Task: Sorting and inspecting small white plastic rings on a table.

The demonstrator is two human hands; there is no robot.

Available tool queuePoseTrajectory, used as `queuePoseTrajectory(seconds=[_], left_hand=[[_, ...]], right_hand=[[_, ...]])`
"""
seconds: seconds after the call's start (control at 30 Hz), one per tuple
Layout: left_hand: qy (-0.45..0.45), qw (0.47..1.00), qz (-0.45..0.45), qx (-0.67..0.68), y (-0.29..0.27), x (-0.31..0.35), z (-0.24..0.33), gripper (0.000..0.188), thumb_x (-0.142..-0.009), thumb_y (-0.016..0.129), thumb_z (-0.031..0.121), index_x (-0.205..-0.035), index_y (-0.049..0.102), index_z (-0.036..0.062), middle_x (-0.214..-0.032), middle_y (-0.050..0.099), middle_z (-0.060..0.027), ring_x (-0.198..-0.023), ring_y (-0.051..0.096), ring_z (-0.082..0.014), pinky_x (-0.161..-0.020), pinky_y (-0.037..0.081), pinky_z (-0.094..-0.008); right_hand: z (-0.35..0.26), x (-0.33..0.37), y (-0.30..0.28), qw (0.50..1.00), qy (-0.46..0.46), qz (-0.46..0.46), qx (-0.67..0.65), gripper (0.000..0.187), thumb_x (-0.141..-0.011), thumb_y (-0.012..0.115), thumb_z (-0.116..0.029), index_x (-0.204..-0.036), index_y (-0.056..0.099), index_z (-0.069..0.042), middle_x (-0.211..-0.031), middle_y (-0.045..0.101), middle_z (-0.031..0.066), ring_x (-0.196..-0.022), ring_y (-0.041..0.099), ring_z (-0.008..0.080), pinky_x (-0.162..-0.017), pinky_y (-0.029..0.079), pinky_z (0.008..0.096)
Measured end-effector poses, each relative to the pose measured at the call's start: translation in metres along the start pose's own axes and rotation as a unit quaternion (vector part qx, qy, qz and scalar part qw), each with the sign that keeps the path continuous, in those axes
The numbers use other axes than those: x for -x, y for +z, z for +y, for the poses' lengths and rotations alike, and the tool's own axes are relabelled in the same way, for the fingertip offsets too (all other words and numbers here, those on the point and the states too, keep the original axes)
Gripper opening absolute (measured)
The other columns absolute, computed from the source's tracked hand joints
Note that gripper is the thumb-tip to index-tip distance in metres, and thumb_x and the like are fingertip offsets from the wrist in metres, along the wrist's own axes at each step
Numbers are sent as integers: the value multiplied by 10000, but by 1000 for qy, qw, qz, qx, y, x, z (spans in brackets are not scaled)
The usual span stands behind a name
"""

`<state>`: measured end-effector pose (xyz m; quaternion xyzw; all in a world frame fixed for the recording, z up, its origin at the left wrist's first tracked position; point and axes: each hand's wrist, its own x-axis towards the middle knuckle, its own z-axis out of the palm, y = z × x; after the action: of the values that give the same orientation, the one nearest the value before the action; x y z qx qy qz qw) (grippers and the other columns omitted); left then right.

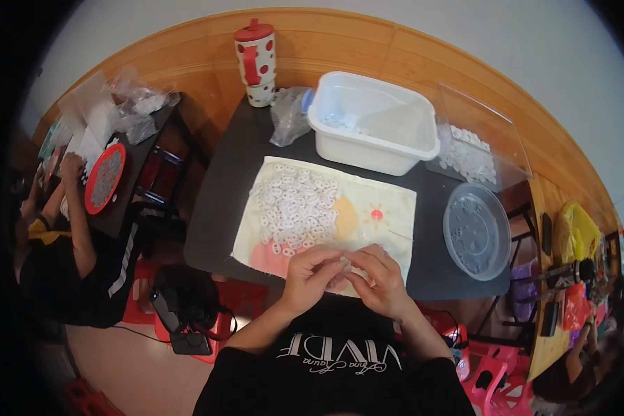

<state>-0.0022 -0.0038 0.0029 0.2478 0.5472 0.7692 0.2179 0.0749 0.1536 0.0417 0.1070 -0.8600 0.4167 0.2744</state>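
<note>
Now both hands meet at the near edge of the cloth (395, 208), fingertips pinched together over a small pale piece (341, 261) held between them. The left hand (312, 274) curls its thumb and forefinger shut on one side of the piece, the right hand (378, 277) closes on the other; the piece itself is mostly hidden, so it may be one clear part or two being pressed together. Just beyond the fingertips lies the pile of white parts (295, 208), spread over the cloth. Further out from the fingers sits the white tub (402, 149), with a bag (288, 114) and a red-dotted cup (258, 62) off to the left of it. Well to the right of the right fingers rests a clear round lid (477, 232), and past that a clear tray (496, 139) with more white parts.

My judgement is that the step in hand is working one part between the fingers, joining or separating it. The next move calls for a steady two-handed pinch, then a short reach forward to the pile for a fresh part, without scattering the ones lying just ahead of the fingertips
</note>
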Motion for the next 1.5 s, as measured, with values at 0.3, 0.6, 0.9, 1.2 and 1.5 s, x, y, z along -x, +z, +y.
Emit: queuePoseTrajectory(seconds=[0.3,0.6,0.9,1.2,1.5], left_hand=[[-126,987,-53,86,-4,-5,5,181,-931,635,-15,-1103,688,-39,-807,673,-57,-641,593,-67,-502,392,-187],[-119,966,-116,199,-8,-9,-1,137,-937,610,-39,-1039,702,-40,-748,634,-52,-594,533,-67,-482,342,-206],[-26,992,-42,113,4,0,-4,209,-936,597,-58,-1121,689,-26,-872,618,-56,-647,553,-80,-533,401,-216],[78,996,33,24,30,4,-14,267,-910,609,-51,-1170,659,-23,-901,608,-72,-734,584,-105,-636,448,-234],[186,979,36,-80,30,12,-6,198,-913,610,-36,-1098,678,-30,-857,624,-65,-761,578,-115,-661,443,-254]], right_hand=[[4,0,-3,992,-75,-21,96,278,-696,737,57,-962,665,24,-903,598,128,-743,566,295,-613,449,369],[9,0,-7,990,-123,-29,64,236,-654,719,79,-878,662,30,-884,586,129,-708,537,285,-582,422,359],[13,6,-6,996,31,-34,-71,224,-761,675,125,-964,664,31,-955,629,149,-811,609,246,-675,481,309],[5,19,1,959,177,58,-213,166,-867,625,91,-1022,660,40,-987,630,85,-893,574,139,-781,437,236],[-9,17,3,992,111,56,17,114,-961,531,-27,-876,586,26,-744,554,78,-658,497,120,-593,392,259]])
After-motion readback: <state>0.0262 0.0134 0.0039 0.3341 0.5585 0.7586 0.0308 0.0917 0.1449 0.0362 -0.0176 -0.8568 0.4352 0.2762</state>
